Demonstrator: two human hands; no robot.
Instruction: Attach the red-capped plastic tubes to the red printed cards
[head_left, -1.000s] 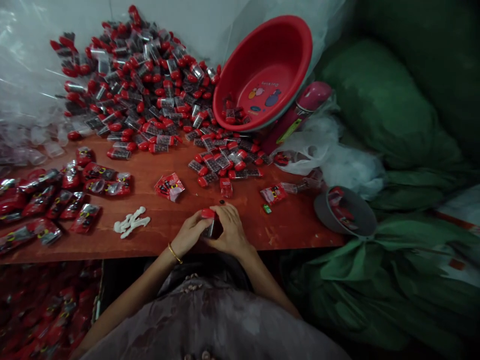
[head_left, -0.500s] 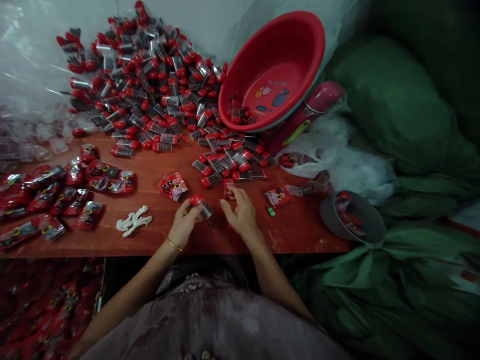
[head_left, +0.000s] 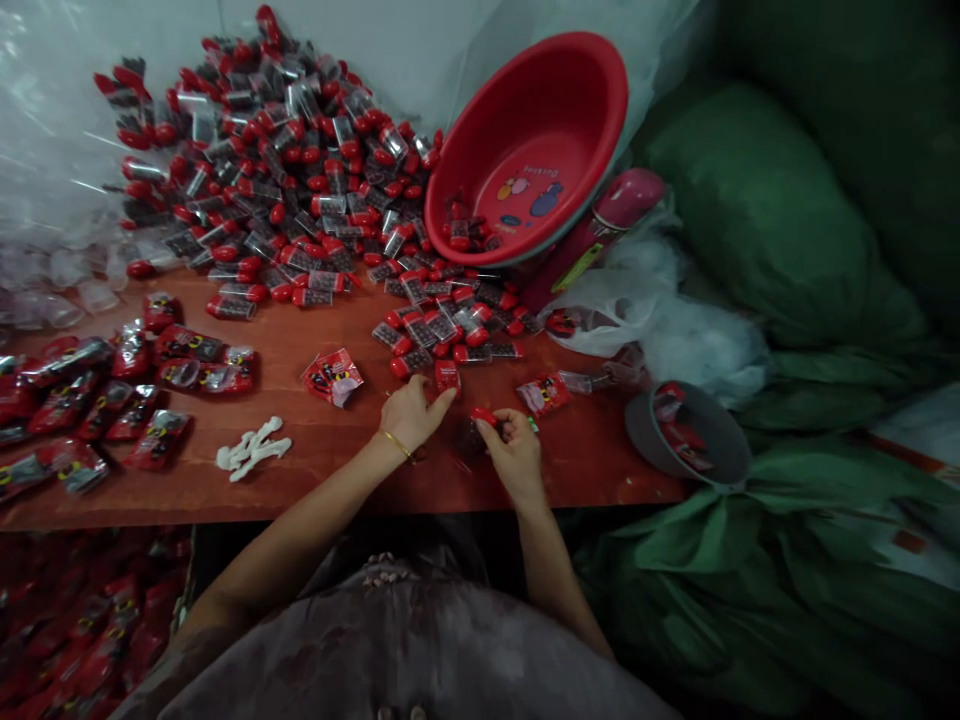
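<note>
In my right hand (head_left: 517, 450) is a small clear tube (head_left: 472, 435) with a red cap and dark contents, pinched between thumb and fingers over the table's front part. The lower end of the tube is blurred. My left hand (head_left: 409, 412), with a gold bracelet at its wrist, has its thumb apart from the fingers and nothing visible in it. Just beyond its thumb lies a small red packet (head_left: 448, 376). A stack of red printed cards (head_left: 334, 377) rests to the left of that hand. Farther left is a white, branching plastic piece (head_left: 253, 448).
A big heap of red-capped tubes (head_left: 300, 170) covers the back of the table. A red basin (head_left: 525, 150) leans beside a pink flask (head_left: 628, 197). Filled red packets (head_left: 157, 440) lie at left. On the right are a grey bowl (head_left: 686, 440) and green sacks (head_left: 787, 220).
The red-capped tube has passed from my left hand to my right hand. My left hand has moved right, toward the small red packet; my right hand has drawn back from it.
</note>
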